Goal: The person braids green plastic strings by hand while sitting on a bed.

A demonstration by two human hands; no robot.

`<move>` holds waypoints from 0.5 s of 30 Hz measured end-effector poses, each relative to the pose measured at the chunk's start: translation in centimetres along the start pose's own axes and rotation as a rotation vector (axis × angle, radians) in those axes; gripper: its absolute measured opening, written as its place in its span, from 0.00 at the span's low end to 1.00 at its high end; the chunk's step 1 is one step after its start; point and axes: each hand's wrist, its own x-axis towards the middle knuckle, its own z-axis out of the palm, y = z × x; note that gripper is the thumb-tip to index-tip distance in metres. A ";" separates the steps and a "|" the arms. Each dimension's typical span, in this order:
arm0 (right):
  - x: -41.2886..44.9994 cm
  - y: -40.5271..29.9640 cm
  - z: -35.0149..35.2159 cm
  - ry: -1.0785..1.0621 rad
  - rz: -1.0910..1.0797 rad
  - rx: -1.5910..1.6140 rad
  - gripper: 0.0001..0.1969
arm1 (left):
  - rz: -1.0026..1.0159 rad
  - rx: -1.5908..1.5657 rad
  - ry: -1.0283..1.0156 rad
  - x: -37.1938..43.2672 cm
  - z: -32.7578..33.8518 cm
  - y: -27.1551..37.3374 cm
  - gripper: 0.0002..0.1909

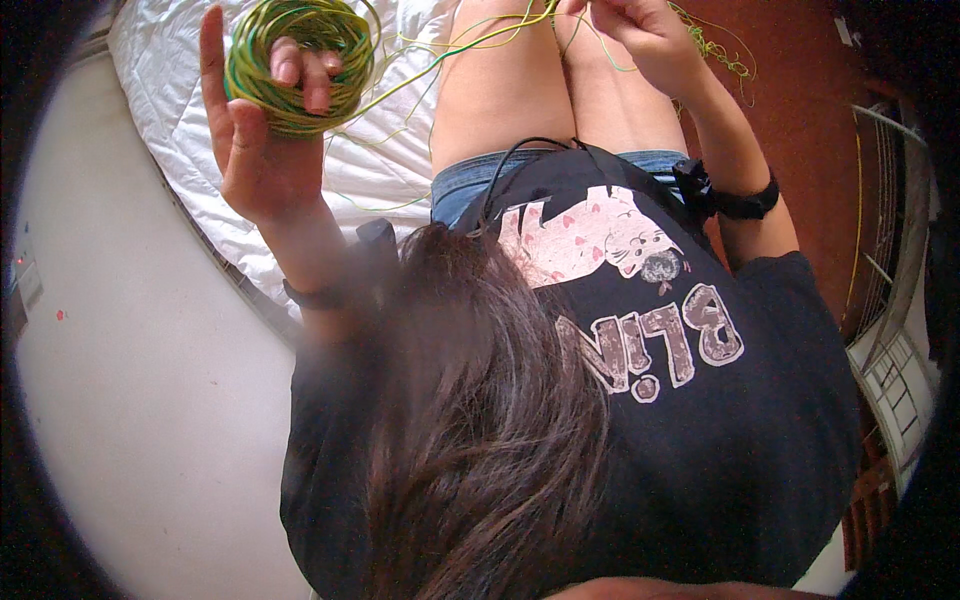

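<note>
At the upper left, my left hand (270, 169) holds a round coil of thin green and yellow cord (251, 86). Some of its fingers pass through the middle of the coil, while other fingers stand outside it. Several strands (431, 66) run from the coil across the thighs towards my right hand (649, 34) at the top edge. That hand has its fingers bent and closed around strands, its fingertips partly cut off by the frame. A loose tangle of the same cord (712, 46) hangs beyond the right hand, over the reddish floor.
White quilted bedding (375, 169) lies under and left of the legs, with stray strands across it. A pale wall (150, 360) is at the left. A metal rack or frame (889, 225) stands at the far right. Long dark hair (487, 390) covers part of the black T-shirt (750, 450).
</note>
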 end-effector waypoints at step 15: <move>-0.9 2.0 0.5 -0.170 0.169 0.040 0.03 | -0.383 0.077 -0.395 -2.0 6.9 2.0 0.51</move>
